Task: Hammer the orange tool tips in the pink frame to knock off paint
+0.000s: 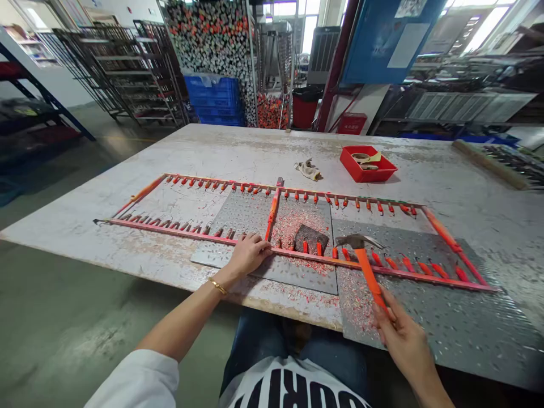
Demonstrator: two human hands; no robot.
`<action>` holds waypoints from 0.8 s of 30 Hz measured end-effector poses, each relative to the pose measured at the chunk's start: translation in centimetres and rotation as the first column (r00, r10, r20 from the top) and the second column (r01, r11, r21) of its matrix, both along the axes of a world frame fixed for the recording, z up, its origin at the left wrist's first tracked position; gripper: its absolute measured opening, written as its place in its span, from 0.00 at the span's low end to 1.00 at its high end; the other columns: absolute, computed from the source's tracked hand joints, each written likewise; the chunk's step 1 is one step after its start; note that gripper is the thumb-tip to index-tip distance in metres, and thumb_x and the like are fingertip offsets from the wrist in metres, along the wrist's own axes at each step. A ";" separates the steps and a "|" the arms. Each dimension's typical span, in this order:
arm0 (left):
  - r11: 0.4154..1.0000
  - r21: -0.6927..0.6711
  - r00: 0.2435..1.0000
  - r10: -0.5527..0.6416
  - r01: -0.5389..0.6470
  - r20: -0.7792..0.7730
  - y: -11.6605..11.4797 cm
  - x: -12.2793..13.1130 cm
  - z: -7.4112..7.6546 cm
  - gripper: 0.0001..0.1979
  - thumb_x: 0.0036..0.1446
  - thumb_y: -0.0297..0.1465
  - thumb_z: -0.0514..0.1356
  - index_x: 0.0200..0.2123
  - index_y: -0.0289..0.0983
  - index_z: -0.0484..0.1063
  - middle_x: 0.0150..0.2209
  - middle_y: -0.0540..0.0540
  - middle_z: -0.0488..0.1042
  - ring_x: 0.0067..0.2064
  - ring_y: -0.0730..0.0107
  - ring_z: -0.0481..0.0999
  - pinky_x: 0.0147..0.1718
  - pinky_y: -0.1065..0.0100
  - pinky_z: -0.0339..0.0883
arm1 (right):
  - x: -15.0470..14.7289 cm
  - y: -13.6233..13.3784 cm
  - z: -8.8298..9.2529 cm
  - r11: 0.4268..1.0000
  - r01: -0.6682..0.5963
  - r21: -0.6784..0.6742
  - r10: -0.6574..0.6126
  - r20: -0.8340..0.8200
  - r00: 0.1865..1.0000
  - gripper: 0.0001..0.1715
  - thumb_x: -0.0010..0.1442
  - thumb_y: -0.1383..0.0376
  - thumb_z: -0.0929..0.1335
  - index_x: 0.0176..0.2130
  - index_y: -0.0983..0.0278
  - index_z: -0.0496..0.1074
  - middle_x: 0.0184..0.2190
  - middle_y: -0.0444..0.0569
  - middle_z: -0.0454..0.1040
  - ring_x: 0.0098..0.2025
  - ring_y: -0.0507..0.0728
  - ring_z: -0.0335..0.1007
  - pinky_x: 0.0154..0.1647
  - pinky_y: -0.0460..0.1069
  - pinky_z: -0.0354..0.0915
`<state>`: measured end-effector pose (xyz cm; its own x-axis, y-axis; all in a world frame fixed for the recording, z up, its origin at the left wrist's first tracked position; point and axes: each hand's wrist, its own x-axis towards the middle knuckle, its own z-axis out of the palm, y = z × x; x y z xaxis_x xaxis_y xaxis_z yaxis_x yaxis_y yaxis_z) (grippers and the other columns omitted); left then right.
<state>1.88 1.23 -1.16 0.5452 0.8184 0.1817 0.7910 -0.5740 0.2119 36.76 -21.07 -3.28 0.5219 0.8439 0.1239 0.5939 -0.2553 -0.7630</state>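
Gripping a hammer (368, 267) by its orange handle, the right hand (402, 334) holds the head just above the red hooks (408, 263) of a frame (170, 230) lying across the table (446, 187). The left hand (249, 252) clasps the near rail, fingers curled over it. Clean blows likely need that hand clear of the head. A red tray (361, 174) behind holds tape rolls (363, 157).

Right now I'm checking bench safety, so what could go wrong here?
1. The left hand grips the red frame not far from the hammer; a stray blow might catch it.
2. The right hand holds the hammer at its handle's end, so it could slip.
3. Loose red chips on the metal plates may fly up.
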 end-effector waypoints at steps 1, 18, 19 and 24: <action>1.000 0.007 1.000 0.003 -0.003 0.002 0.1 0.1 -0.1 0.09 0.66 0.39 0.62 0.42 0.44 0.81 0.41 0.45 0.79 0.47 0.58 0.73 0.48 0.57 0.59 | 0.1 0.1 0.2 0.998 -0.059 -0.019 0.060 0.036 0.998 0.39 0.64 0.40 0.65 0.60 0.62 0.76 0.24 0.45 0.78 0.22 0.54 0.73 0.24 0.46 0.70; 0.999 -0.008 0.994 -0.032 0.033 0.106 1.7 -0.9 -0.4 0.11 0.67 0.41 0.61 0.41 0.42 0.78 0.41 0.46 0.77 0.46 0.59 0.73 0.50 0.55 0.58 | 0.0 5.1 3.9 0.912 -0.402 -0.082 0.407 0.311 0.859 0.27 0.71 0.53 0.61 0.64 0.56 0.72 0.38 0.47 0.85 0.27 0.56 0.80 0.28 0.48 0.72; 1.000 -0.012 0.993 -0.022 0.023 0.118 1.5 -0.8 -0.4 0.11 0.66 0.42 0.61 0.41 0.41 0.78 0.41 0.46 0.77 0.46 0.59 0.73 0.50 0.54 0.58 | 0.1 5.8 4.6 0.900 -0.426 -0.094 0.430 0.345 0.834 0.27 0.72 0.54 0.61 0.64 0.56 0.72 0.40 0.47 0.85 0.28 0.57 0.80 0.28 0.48 0.72; 1.000 -0.026 0.988 -0.005 0.009 0.154 1.1 -0.6 -0.5 0.11 0.66 0.42 0.60 0.41 0.42 0.78 0.41 0.45 0.76 0.47 0.59 0.72 0.51 0.53 0.58 | 0.1 8.5 9.8 0.868 -0.496 0.020 0.409 0.539 0.737 0.27 0.72 0.59 0.63 0.68 0.54 0.67 0.43 0.47 0.84 0.33 0.55 0.81 0.31 0.46 0.72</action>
<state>1.30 2.31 -1.71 0.5186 0.8201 0.2420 0.7437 -0.5723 0.3456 36.82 -12.57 6.56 -0.0911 0.9109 0.4023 0.9147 0.2363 -0.3278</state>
